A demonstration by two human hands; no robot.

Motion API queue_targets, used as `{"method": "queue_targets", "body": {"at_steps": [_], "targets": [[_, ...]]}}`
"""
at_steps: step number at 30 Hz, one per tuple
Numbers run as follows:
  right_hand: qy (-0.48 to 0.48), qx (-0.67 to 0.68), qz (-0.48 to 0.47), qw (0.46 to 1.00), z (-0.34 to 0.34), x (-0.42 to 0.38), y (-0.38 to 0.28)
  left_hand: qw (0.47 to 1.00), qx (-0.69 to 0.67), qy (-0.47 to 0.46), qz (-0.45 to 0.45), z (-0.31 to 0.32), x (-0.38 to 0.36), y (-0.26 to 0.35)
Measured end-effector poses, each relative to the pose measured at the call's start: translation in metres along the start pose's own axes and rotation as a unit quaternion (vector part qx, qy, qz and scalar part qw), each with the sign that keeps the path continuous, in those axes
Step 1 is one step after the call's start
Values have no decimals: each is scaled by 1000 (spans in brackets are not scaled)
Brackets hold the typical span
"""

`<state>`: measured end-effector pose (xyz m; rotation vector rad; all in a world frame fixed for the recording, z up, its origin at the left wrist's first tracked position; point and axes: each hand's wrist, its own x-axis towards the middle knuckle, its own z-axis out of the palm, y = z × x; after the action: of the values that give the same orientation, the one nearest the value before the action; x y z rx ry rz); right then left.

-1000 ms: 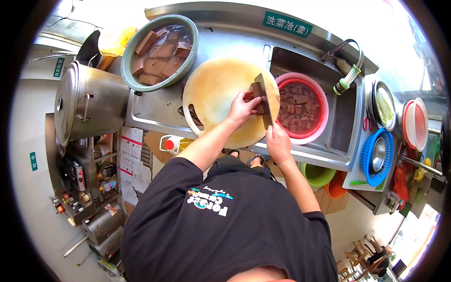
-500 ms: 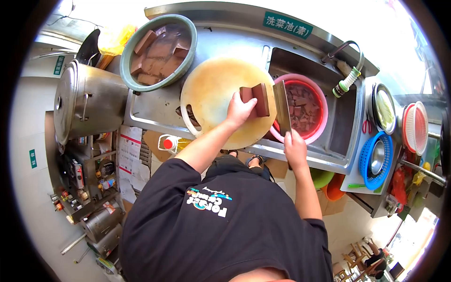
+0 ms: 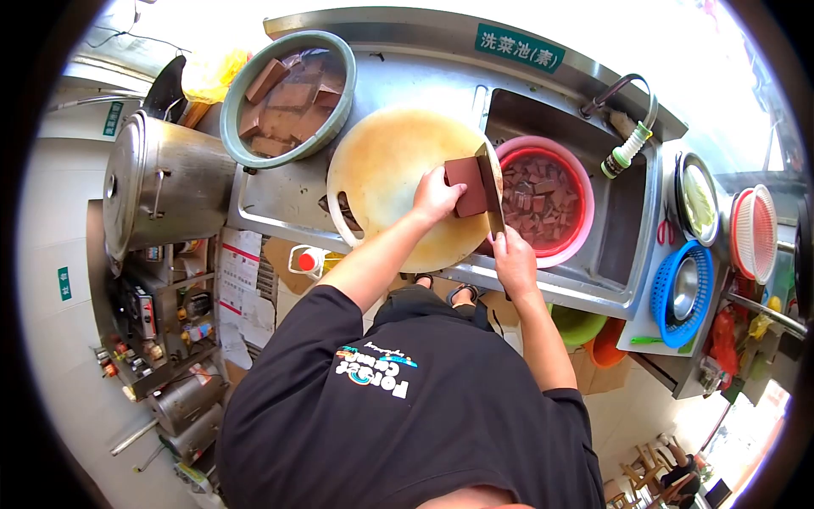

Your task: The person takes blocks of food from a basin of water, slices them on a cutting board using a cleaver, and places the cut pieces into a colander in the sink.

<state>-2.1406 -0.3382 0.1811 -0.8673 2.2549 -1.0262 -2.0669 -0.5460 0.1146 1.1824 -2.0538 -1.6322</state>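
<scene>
On the round, yellowed cutting board (image 3: 381, 153), my left hand (image 3: 436, 196) grips a red-brown block of blood curd (image 3: 467, 186), thumb on top and fingers along its left side. My right hand (image 3: 514, 265) is closed round the handle of a cleaver (image 3: 490, 193). Its blade stands on edge against the block's right side, near the board's right rim. Just right of the blade, a red basin (image 3: 585, 206) inside a pink one holds many small cut pieces in liquid. A grey-green basin (image 3: 230, 127) at the upper left holds larger blocks in water.
The basin of pieces sits in a steel sink (image 3: 623, 246) with a curved tap (image 3: 623, 81) behind it. A large lidded pot (image 3: 182, 182) stands left. A blue basket (image 3: 657, 293) with a metal bowl is at right. An oil bottle (image 3: 326, 265) stands below the counter.
The cleaver has moved left from above the red basin's edge to the block's right side. The slab that stood apart at the block's right no longer shows there. My left hand shifted slightly right.
</scene>
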Motion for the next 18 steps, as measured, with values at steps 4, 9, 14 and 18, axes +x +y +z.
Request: {"method": "queue_targets", "body": {"at_steps": [4, 9, 14, 18], "targets": [[75, 5, -86, 994, -6, -18, -23, 990, -114, -11, -84, -8, -6, 5], [44, 22, -80, 996, 5, -21, -37, 979, -154, 21, -131, -9, -12, -4], [5, -19, -10, 1000, 27, -12, -22, 988, -123, 51, -78, 0, 1, -36], [51, 88, -39, 994, 16, -25, -20, 992, 1, 122, -19, 24, -1, -18]]}}
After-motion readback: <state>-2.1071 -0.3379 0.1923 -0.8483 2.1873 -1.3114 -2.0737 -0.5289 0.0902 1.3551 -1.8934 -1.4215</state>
